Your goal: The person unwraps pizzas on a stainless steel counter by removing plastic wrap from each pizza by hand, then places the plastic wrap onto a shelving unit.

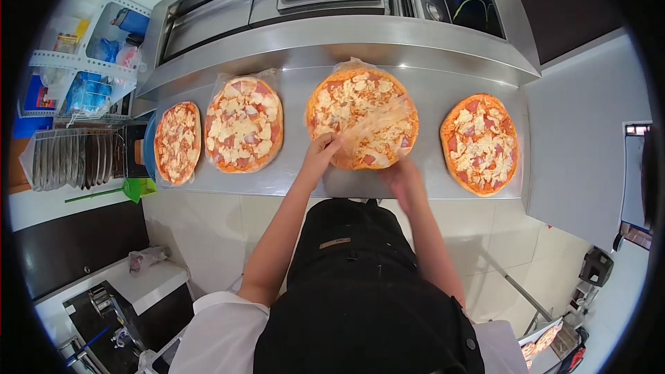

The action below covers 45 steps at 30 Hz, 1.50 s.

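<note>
Film (pixel 376 120) diagonal up-right over pizza (pixel 352 95), left fingers (pixel 330 141) tight on it, right fingers (pixel 395 170) unclear

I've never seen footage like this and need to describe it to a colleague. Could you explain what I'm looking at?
There is no machine here: a person works with two bare hands. The single picture comes from a camera worn on their head, looking forward and down, so their black apron shows at the bottom.

On the metal counter lie four topped pizzas: two on the person's left, one on the right and one in front of them. Clear film lies across part of that front pizza. The left hand seems to pinch the film at its edge. The right hand is at the pizza's near edge, too blurred to tell its grip.
</note>
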Motion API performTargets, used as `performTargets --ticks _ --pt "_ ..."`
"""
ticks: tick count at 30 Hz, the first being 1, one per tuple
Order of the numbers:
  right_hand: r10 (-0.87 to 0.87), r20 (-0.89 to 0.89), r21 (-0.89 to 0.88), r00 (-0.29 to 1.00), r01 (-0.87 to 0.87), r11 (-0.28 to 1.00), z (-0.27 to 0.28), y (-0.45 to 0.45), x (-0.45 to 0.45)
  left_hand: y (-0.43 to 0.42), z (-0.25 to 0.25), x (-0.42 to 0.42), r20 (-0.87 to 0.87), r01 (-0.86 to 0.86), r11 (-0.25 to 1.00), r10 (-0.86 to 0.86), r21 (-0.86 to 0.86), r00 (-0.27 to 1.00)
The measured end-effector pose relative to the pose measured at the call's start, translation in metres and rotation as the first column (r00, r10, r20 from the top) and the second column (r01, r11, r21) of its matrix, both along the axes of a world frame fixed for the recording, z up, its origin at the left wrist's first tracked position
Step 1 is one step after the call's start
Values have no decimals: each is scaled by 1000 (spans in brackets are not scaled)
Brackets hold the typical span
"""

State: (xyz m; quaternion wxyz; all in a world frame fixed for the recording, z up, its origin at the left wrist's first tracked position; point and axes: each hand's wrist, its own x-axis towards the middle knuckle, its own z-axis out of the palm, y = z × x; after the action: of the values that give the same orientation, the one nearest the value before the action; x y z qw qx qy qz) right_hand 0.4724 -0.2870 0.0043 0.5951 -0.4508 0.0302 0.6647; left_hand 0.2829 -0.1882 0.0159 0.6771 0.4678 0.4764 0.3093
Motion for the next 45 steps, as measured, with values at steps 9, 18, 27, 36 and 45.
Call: performTargets --ticks 9,18,27,36,45 --pt "258 253 -171 932 -220 960 10 3 -72 0 -1 -10 -55 100 992 -96 70 994" --pt "-6 435 -142 900 75 987 26 18 -83 -13 -30 -26 -454 -30 952 173 305 874" --pt "-118 364 -93 924 163 982 31 30 -61 -1 -19 -24 -491 -119 975 198 187 848" --pt "17 273 -35 962 -8 999 42 30 -54 18 -12 -31 -298 -189 962 243 199 923" --pt "170 302 -96 938 -148 984 33 38 -65 17 -17 -35 -278 -180 948 253 263 927"
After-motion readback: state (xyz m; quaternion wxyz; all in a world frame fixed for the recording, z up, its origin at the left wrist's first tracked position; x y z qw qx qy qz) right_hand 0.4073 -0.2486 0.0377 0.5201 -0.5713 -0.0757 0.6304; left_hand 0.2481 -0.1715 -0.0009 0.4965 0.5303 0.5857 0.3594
